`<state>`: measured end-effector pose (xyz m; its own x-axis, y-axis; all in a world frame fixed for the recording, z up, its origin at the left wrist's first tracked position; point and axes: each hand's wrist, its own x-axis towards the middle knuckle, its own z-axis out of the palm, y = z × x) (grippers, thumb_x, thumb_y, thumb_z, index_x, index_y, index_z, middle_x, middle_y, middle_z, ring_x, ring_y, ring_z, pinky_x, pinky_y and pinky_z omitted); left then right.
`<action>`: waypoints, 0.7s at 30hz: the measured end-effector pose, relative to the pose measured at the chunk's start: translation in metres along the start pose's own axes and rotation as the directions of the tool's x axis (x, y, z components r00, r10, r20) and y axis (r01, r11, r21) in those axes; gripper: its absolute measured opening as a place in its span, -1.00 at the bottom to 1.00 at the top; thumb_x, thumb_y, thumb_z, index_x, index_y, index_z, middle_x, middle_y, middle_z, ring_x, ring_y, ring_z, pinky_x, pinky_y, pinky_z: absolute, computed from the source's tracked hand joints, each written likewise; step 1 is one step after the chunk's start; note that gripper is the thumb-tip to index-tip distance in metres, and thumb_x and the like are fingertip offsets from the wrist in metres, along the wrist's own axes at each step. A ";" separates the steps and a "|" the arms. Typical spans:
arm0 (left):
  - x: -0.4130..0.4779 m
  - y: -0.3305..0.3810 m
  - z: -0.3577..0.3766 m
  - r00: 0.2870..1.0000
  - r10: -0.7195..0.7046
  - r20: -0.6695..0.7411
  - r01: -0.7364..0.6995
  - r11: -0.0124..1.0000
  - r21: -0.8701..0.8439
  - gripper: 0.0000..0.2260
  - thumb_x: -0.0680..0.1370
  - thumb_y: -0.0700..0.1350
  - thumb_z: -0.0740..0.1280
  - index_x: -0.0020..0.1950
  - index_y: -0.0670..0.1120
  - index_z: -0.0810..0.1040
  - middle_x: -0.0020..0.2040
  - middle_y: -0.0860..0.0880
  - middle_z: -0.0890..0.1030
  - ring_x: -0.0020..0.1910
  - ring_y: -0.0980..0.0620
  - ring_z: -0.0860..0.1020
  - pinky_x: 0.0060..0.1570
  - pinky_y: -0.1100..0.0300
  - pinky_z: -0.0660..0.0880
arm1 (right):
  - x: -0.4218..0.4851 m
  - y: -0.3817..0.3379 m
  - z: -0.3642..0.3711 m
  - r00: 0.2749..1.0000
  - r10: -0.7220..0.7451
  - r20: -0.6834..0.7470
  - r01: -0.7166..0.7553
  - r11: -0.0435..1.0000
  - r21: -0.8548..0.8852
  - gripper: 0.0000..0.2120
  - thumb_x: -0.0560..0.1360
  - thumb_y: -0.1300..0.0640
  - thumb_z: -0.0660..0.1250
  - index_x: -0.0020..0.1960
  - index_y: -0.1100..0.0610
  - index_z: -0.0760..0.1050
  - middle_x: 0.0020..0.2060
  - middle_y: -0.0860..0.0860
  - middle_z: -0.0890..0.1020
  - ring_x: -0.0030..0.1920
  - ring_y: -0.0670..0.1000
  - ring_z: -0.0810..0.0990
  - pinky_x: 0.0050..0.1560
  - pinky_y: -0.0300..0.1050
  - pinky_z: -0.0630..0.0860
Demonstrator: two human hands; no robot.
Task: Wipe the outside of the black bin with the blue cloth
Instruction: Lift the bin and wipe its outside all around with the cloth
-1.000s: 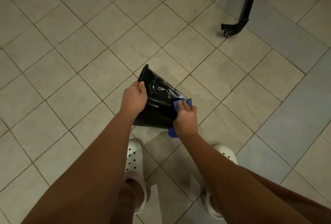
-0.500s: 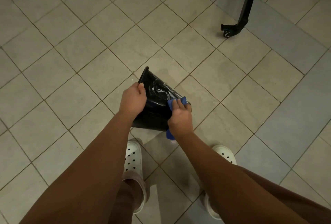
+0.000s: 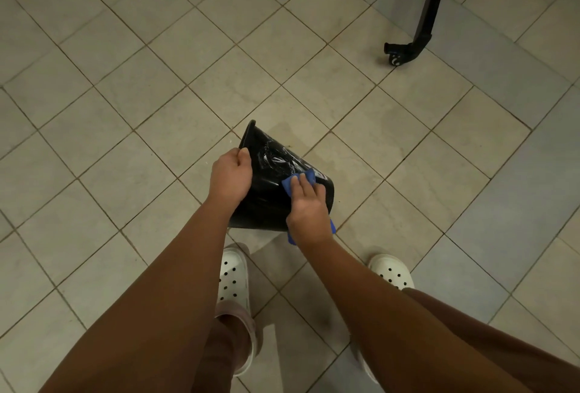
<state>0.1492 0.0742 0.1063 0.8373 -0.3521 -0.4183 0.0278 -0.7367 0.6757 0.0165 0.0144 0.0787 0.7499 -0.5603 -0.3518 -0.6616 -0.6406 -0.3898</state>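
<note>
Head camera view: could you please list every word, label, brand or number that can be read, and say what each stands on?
No text can be read in this view.
black bin: only glare streaks on its glossy side, no lettering.
blue cloth: plain.
white clogs: holes only, no brand showing.
caster wheel: a pale mark, too small to read.

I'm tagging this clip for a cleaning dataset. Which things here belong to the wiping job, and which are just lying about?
In the job: black bin, tipped; blue cloth; left hand gripping the bin's rim; right hand pressing the cloth on its side.
Lying about: black wheeled stand leg; white clogs; tiled floor.
</note>
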 end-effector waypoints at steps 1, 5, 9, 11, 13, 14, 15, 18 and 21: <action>0.000 0.000 0.000 1.000 0.002 -0.005 -0.002 1.000 0.007 -0.68 0.69 -0.03 0.07 -0.01 -0.19 0.53 -0.12 -0.15 0.57 -0.11 -0.10 0.54 -0.09 0.08 0.42 | 0.003 0.003 -0.003 0.999 0.031 0.022 -0.032 0.999 0.008 -0.43 0.51 0.25 0.21 0.48 0.21 0.11 0.44 0.12 0.24 0.33 0.18 0.23 0.39 -0.01 0.19; -0.001 0.002 0.001 1.000 0.009 -0.019 -0.008 1.000 0.030 -0.68 0.69 -0.04 0.07 -0.02 -0.18 0.52 -0.14 -0.14 0.55 -0.12 -0.08 0.52 -0.10 0.08 0.39 | 0.004 0.000 -0.018 0.985 0.124 0.123 -0.107 0.985 -0.134 -0.45 0.50 0.22 0.25 0.43 0.27 0.14 0.38 0.18 0.27 0.33 0.18 0.24 0.38 0.04 0.20; 0.001 0.002 0.001 1.000 0.004 -0.029 -0.003 0.999 0.039 -0.69 0.69 -0.04 0.06 -0.02 -0.17 0.51 -0.12 -0.15 0.55 -0.11 -0.10 0.53 -0.10 0.07 0.43 | 0.000 -0.022 -0.019 0.996 -0.036 0.078 0.051 0.976 -0.211 -0.49 0.54 0.22 0.18 0.43 0.32 0.13 0.39 0.23 0.27 0.39 0.19 0.21 0.41 0.07 0.11; 0.002 0.000 0.001 0.999 0.028 -0.023 -0.027 0.999 0.040 -0.71 0.69 -0.05 0.07 -0.04 -0.16 0.50 -0.14 -0.14 0.56 -0.11 -0.12 0.54 -0.11 0.06 0.46 | 0.002 -0.028 -0.022 0.988 -0.153 0.032 0.156 0.975 -0.155 -0.50 0.54 0.24 0.15 0.44 0.32 0.13 0.42 0.22 0.26 0.42 0.17 0.18 0.44 0.03 0.04; 0.000 0.000 0.000 0.999 0.021 -0.024 -0.021 0.999 0.029 -0.71 0.69 -0.05 0.07 -0.04 -0.16 0.50 -0.15 -0.13 0.55 -0.13 -0.10 0.54 -0.12 0.08 0.45 | 0.006 -0.027 -0.029 0.983 -0.175 0.048 0.180 0.974 -0.134 -0.48 0.55 0.24 0.15 0.47 0.29 0.09 0.44 0.20 0.22 0.44 0.16 0.13 0.46 -0.01 -0.01; 0.000 0.000 0.000 1.000 0.014 -0.026 -0.014 1.000 0.023 -0.70 0.69 -0.05 0.07 -0.03 -0.17 0.51 -0.15 -0.13 0.55 -0.13 -0.09 0.54 -0.12 0.08 0.45 | 0.008 -0.024 -0.032 0.986 -0.151 0.067 0.159 0.978 -0.138 -0.47 0.55 0.23 0.16 0.47 0.27 0.07 0.44 0.19 0.22 0.44 0.15 0.12 0.45 -0.01 -0.02; -0.001 -0.001 0.000 1.000 0.008 -0.028 -0.007 1.000 0.021 -0.69 0.69 -0.04 0.07 -0.02 -0.17 0.51 -0.16 -0.12 0.55 -0.14 -0.08 0.53 -0.13 0.08 0.44 | 0.008 -0.021 -0.033 0.990 -0.117 0.082 0.128 0.980 -0.151 -0.46 0.55 0.23 0.18 0.47 0.26 0.08 0.44 0.17 0.23 0.43 0.15 0.14 0.44 -0.01 0.00; 0.000 0.000 0.000 1.000 -0.001 -0.028 0.002 0.999 0.035 -0.69 0.70 -0.04 0.06 -0.03 -0.17 0.50 -0.19 -0.09 0.52 -0.16 -0.05 0.51 -0.15 0.11 0.38 | 0.004 -0.020 -0.028 0.994 -0.042 0.101 0.063 0.975 -0.215 -0.49 0.54 0.20 0.20 0.43 0.27 0.14 0.39 0.18 0.29 0.38 0.15 0.22 0.41 0.02 0.09; 0.000 0.000 -0.001 1.000 0.007 -0.028 -0.005 0.999 0.051 -0.71 0.70 -0.05 0.06 -0.04 -0.16 0.48 -0.17 -0.11 0.52 -0.16 -0.06 0.50 -0.16 0.12 0.36 | -0.002 -0.025 -0.023 0.990 -0.117 0.085 0.133 0.966 -0.223 -0.51 0.55 0.21 0.15 0.44 0.29 0.13 0.42 0.19 0.25 0.41 0.16 0.17 0.43 0.03 0.02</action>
<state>0.1500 0.0748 0.1063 0.8524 -0.3408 -0.3966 -0.0046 -0.7633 0.6461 0.0317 0.0195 0.1085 0.8188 -0.4351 -0.3746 -0.5375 -0.8102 -0.2338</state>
